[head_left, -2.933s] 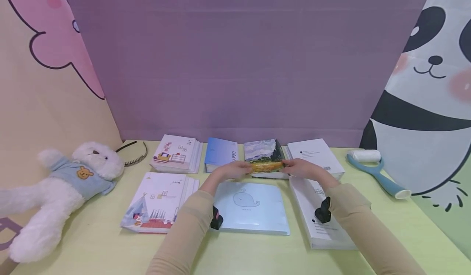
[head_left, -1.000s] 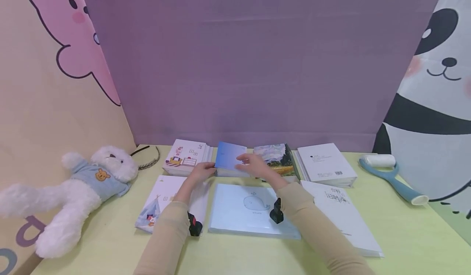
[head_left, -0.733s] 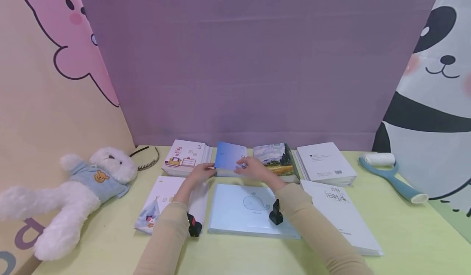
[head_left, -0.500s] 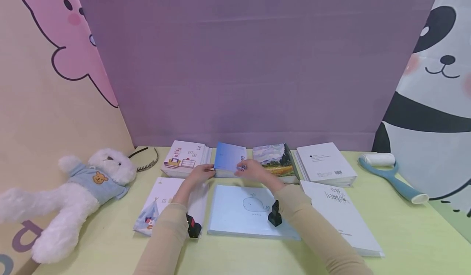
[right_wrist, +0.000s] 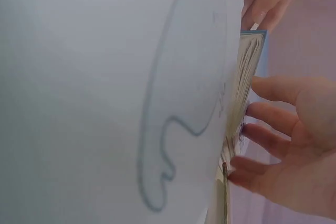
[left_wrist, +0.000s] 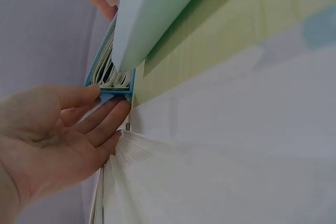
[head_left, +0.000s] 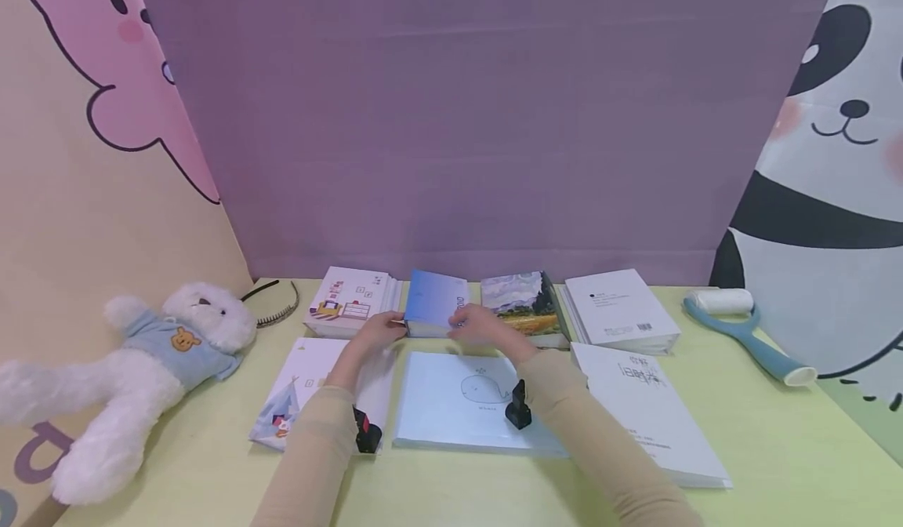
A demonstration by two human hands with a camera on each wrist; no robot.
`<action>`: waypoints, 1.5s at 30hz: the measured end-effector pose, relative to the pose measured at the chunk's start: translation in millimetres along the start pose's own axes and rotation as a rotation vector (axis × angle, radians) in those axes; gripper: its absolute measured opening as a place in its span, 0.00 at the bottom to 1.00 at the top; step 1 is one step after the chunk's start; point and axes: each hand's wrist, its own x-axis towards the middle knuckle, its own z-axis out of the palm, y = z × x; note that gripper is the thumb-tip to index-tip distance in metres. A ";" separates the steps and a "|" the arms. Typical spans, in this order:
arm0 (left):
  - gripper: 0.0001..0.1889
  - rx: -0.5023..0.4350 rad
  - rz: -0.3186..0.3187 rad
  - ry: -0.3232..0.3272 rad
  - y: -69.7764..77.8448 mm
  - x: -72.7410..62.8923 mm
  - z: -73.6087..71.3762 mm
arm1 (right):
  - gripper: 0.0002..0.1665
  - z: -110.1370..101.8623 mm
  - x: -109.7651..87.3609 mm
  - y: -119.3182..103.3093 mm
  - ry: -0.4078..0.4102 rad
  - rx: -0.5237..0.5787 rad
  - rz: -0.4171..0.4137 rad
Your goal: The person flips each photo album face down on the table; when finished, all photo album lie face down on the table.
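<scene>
Both hands have moved left: a little while ago they were at the painted-landscape album point(head_left: 518, 296), and now they are at the blue album point(head_left: 436, 293). That probably means the work in hand has passed from the painted album to the blue one.

The left hand point(head_left: 377, 332) touches the blue album's spine with its thumb and fingertips, but its grip is loose and not wrapped around anything. The right hand point(head_left: 487, 327) has loose, spread fingers by the other end, touching the near edge and covering some of the letters. Neither hand is lifting the blue album, as far as I can see. It lies flat in the back row, cover up, with its pages facing the person.

On its left is the white album with a toy-room picture point(head_left: 344, 301). On its right is the painted one, lying flat too, and then a white album with a barcode point(head_left: 621, 307).

Nearer the person are the tent-picture album point(head_left: 299, 378), the pale blue whale album point(head_left: 451, 405) and a tilted white album point(head_left: 652, 413). A teddy bear point(head_left: 176, 354) and a black headband point(head_left: 277, 315) are at the far left of the worktop point(head_left: 451, 492). A blue-handled lint roller point(head_left: 762, 350) is at the far right.
</scene>
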 end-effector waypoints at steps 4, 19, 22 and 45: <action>0.24 -0.003 0.017 -0.020 -3.6 3.0 -0.5 | 0.23 -0.9 -1.8 -2.3 -0.005 0.017 0.023; 0.29 -0.046 -0.084 -0.029 39.3 -23.6 0.5 | 0.27 1.2 -11.7 -7.0 -0.012 0.076 0.038; 0.29 -0.086 -0.112 0.004 42.3 -22.9 1.5 | 0.27 0.0 -12.6 -7.5 0.003 0.097 0.041; 0.29 -0.398 -0.084 0.136 46.6 -31.4 -4.5 | 0.34 1.5 -4.4 -14.5 0.005 0.200 -0.109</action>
